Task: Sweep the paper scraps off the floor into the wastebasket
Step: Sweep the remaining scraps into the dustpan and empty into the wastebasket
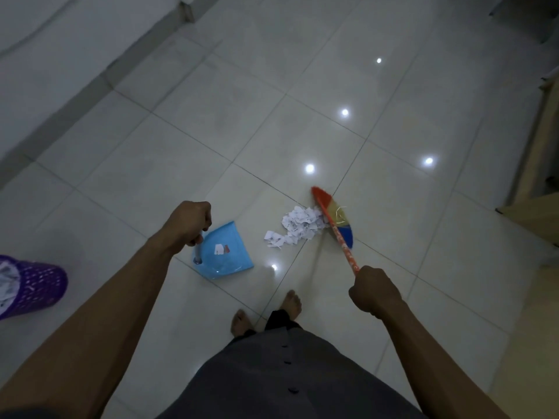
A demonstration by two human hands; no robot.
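Observation:
A pile of white paper scraps (298,226) lies on the tiled floor in front of me. My right hand (373,290) grips the orange handle of a multicoloured broom (338,223), whose bristles touch the right side of the pile. My left hand (190,222) holds the upright handle of a light blue dustpan (223,252), which rests on the floor left of the scraps, a short gap away. A label or scrap shows on the pan. The purple perforated wastebasket (33,287) stands at the far left, with white paper inside.
My bare feet (266,313) stand just behind the dustpan and scraps. A white wall with a grey skirting (75,104) runs along the left. Wooden furniture (541,152) borders the right edge. Ceiling lights reflect on the glossy tiles.

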